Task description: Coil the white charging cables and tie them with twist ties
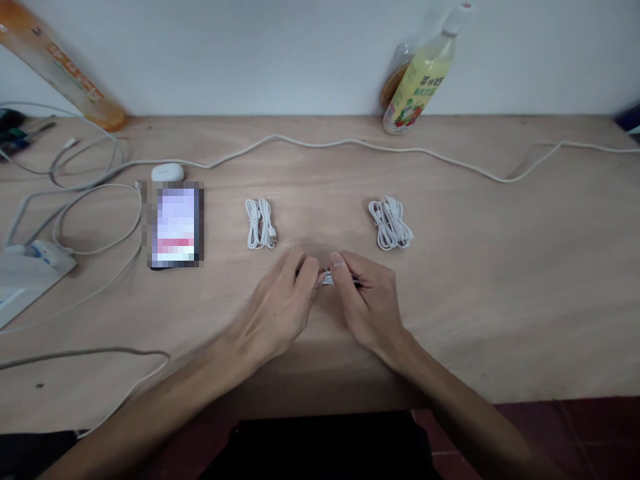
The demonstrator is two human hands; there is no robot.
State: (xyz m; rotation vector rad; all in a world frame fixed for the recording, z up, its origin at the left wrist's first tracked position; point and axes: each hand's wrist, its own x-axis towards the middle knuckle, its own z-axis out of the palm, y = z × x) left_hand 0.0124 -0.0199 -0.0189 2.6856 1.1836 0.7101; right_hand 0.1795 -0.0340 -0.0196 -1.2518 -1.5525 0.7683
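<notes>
Near the front of the wooden table, my left hand (283,303) and my right hand (369,300) pinch a small white cable bundle (328,277) between them. Fingers cover both ends of it, and only its middle shows, with a thin tie around it. Beyond my left hand lies a coiled white cable (260,224) with a USB plug at its lower right. Another coiled white cable bundle (390,223) rests beyond my right hand. Neither coil on the table is touched by a hand.
A phone (176,227) and a white earphone case (168,173) lie left. A power strip (35,273) with loose cables is at far left. A long white cable (350,142) crosses the back. An orange bottle (70,73) and a yellow bottle (420,83) stand by the wall.
</notes>
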